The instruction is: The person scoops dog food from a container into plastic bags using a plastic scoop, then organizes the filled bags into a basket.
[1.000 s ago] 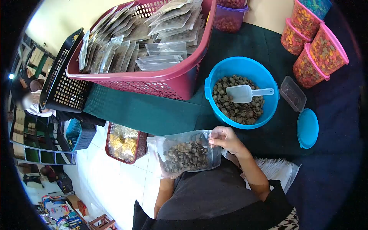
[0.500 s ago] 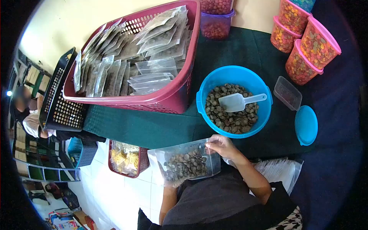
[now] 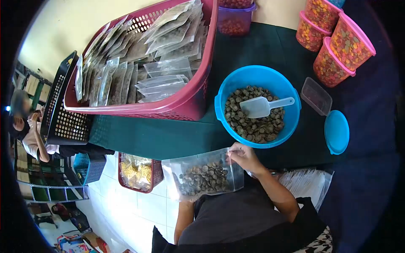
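Head camera — looking steeply down, close over the table (image 3: 177,135).

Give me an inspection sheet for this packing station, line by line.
Surface: table under dark green cloth, crowded toward the back.
Job's things: clear bag partly filled with brown pieces; blue bowl of the same pieces with a white scoop lying in it.
Clutter: red basket of filled bags, pink-lidded tubs, clear box, blue lid, stack of empty bags.
Hands: right hand pinches the bag's top edge; left hand is under the bag, mostly hidden.
Cables: nothing seen.
Surroundings: tiled floor, red floor basket, another person seated at left.
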A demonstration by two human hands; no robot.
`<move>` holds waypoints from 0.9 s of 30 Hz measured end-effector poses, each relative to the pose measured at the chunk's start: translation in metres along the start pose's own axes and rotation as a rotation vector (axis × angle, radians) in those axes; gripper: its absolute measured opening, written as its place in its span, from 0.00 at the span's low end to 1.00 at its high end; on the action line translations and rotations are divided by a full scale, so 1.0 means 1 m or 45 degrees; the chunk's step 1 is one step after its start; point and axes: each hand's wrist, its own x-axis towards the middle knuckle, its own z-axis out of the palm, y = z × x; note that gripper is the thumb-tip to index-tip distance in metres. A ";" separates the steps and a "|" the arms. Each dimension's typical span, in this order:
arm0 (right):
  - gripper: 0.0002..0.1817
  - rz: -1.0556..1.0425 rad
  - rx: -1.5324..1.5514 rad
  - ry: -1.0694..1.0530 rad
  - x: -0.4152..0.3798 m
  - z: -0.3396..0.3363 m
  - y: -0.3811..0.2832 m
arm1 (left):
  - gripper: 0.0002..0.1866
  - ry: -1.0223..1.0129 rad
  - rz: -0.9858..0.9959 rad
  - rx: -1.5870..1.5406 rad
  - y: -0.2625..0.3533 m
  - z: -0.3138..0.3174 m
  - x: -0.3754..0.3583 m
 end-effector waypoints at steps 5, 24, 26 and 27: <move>0.06 0.040 -0.103 0.027 -0.001 0.001 0.008 | 0.35 -0.076 0.081 0.102 -0.002 0.016 -0.002; 0.10 0.267 0.024 -0.012 -0.011 0.002 0.018 | 0.41 -0.317 0.109 0.335 0.004 0.040 0.004; 0.10 0.296 0.232 0.034 -0.015 0.010 0.001 | 0.41 -0.058 -0.002 -0.042 0.003 0.039 0.002; 0.10 0.304 0.210 0.008 -0.014 0.008 0.003 | 0.41 0.000 -0.035 0.018 0.004 0.028 0.001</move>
